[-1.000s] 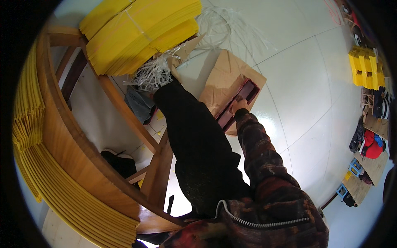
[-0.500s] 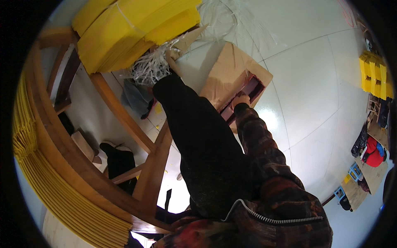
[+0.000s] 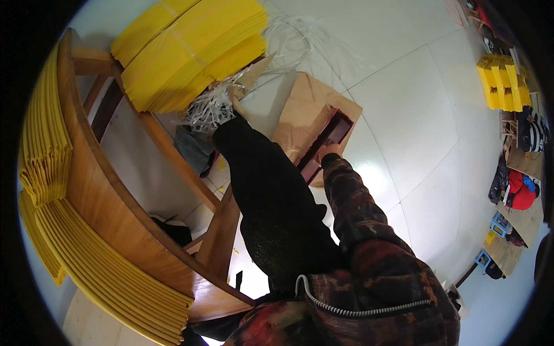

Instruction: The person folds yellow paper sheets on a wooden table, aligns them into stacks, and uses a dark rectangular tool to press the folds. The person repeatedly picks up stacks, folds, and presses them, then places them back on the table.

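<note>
My right hand [image 3: 330, 151] reaches down over a long dark red box [image 3: 340, 123], open at the top, on the floor. Its fingers dip into the box and are mostly hidden, so I cannot make out any grip. Brown paper [image 3: 294, 112] lies under and beside the box. The plaid sleeve of my right arm runs alongside my black-clad leg [image 3: 271, 202]. My left hand is out of sight.
A wooden table [image 3: 124, 190] curves along the left, bearing folded yellow sheets [image 3: 109, 262]. Thick yellow stacks [image 3: 196, 55] stand ahead, with tangled clear plastic strips [image 3: 210, 109] beside them. Blue stools [image 3: 499, 224] and more yellow bundles [image 3: 502, 83] are far right.
The view has shifted, showing more of the table and yellow sheets at left. My right hand stays at the box, where slightly more of the interior shows beyond it.
</note>
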Action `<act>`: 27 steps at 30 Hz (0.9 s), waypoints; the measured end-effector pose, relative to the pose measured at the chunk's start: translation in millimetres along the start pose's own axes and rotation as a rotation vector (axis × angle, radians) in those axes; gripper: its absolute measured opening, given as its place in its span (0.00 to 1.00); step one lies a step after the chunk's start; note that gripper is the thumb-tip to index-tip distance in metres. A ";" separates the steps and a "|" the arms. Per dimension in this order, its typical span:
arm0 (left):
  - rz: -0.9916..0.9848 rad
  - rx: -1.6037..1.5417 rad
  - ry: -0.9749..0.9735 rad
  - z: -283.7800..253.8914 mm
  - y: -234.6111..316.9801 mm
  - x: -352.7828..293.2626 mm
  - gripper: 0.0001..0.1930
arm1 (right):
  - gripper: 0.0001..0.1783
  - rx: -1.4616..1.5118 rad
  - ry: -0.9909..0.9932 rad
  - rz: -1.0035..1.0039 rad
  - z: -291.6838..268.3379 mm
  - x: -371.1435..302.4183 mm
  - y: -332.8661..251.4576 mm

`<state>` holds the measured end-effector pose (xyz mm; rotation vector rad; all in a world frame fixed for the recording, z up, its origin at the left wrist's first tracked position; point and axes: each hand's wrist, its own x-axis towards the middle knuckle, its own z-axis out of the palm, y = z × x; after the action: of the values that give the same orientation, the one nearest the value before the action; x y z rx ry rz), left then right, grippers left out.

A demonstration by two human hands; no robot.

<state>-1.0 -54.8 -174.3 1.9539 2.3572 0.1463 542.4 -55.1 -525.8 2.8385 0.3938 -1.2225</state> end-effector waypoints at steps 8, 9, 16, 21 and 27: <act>0.002 0.022 -0.024 1.1 4.5 3.6 0.21 | 0.24 -0.130 -0.116 0.072 10.8 9.4 -4.9; -0.001 0.026 -0.028 1.8 5.6 3.5 0.21 | 0.24 -0.195 -0.099 0.012 9.0 7.5 -5.5; 0.010 0.053 -0.055 -2.3 16.3 3.7 0.21 | 0.22 -0.802 -0.123 -0.263 7.0 5.2 -14.7; 0.041 0.053 -0.044 -12.1 27.1 5.7 0.21 | 0.23 -0.773 -0.161 -0.266 18.8 37.2 2.6; 0.076 0.040 0.011 -32.3 29.5 -11.3 0.21 | 0.21 -0.351 -0.089 -0.418 -30.8 27.9 65.0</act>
<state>26.0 -61.3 -138.7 2.0674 2.3103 0.1158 598.3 -108.1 -529.4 2.4631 1.1178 -1.1800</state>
